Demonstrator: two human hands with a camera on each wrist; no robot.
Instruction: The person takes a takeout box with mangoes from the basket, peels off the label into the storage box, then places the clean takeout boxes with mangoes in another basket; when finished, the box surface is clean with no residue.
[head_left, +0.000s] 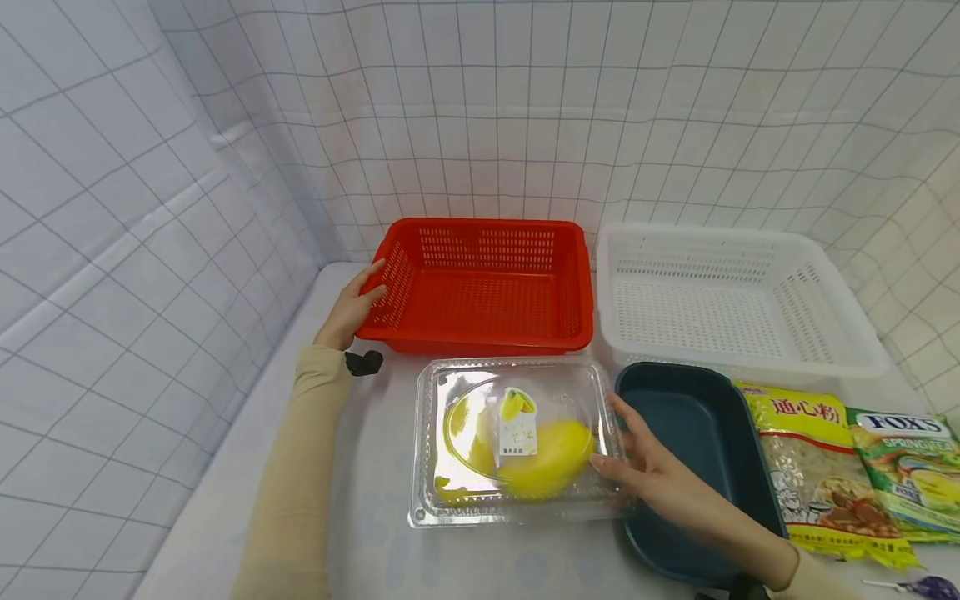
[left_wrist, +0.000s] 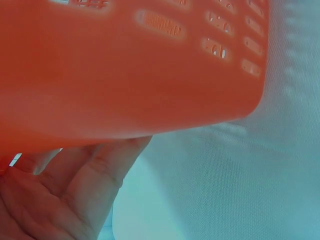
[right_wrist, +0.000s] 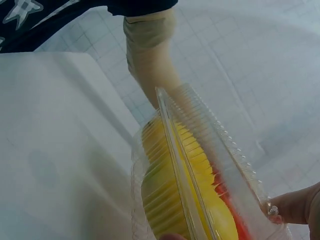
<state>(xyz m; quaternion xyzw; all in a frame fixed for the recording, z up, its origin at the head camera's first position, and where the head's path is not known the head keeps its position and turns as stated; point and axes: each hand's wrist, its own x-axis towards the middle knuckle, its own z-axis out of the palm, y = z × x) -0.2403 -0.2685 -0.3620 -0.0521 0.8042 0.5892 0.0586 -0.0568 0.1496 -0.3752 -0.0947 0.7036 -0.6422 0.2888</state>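
My left hand [head_left: 352,308] grips the left rim of a red plastic basket [head_left: 480,342], its thumb and fingers about the edge. In the left wrist view the basket's slotted side [left_wrist: 125,90] fills the upper part, and the left hand [left_wrist: 75,185] touches its underside edge. My right hand [head_left: 652,467] holds the right side of a clear plastic clamshell box [head_left: 427,442] in front of the basket. Yellow mangoes [head_left: 551,467] lie inside, under a white label [head_left: 517,433]. In the right wrist view the box [right_wrist: 220,135] is tilted above the table, mangoes [right_wrist: 170,195] showing through its wall.
A white basket [head_left: 735,358] stands right of the red one. Below it lies a dark blue tray [head_left: 675,400], partly behind the right hand. Further right are a yellow pasta bag [head_left: 817,467], a green FOX'S bag [head_left: 911,475] and a purple lollipop [head_left: 933,586]. Gridded cloth [head_left: 487,108] hangs behind.
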